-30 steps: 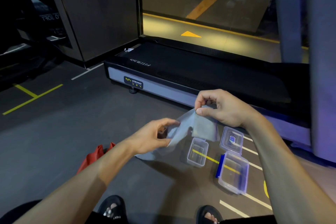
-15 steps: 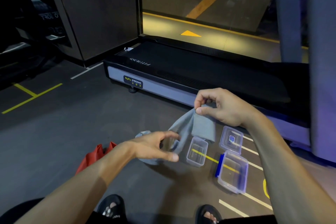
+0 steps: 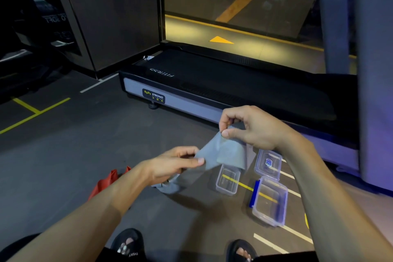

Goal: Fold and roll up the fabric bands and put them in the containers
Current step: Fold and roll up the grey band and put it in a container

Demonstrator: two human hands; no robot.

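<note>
A grey fabric band (image 3: 225, 153) hangs between my hands above the floor. My right hand (image 3: 251, 127) pinches its upper end between thumb and fingers. Lower and to the left, my left hand (image 3: 172, 164) pinches a fold of it, and the loose tail (image 3: 168, 187) droops under that hand. A red band (image 3: 106, 183) lies on the floor behind my left forearm, partly hidden. Below the grey band stand a small clear container (image 3: 227, 183), a larger clear container (image 3: 270, 202) with a blue clip, and a clear lid (image 3: 268, 164).
A black treadmill (image 3: 212, 89) runs across the floor just beyond my hands. A grey pillar (image 3: 374, 70) stands at the right. My sandalled feet (image 3: 127, 247) show at the bottom edge. The dark floor carries yellow and white lines.
My left hand let go lower down, rose and pinched the grey band closer to my right hand. The band's lower part now hangs beneath my left hand.
</note>
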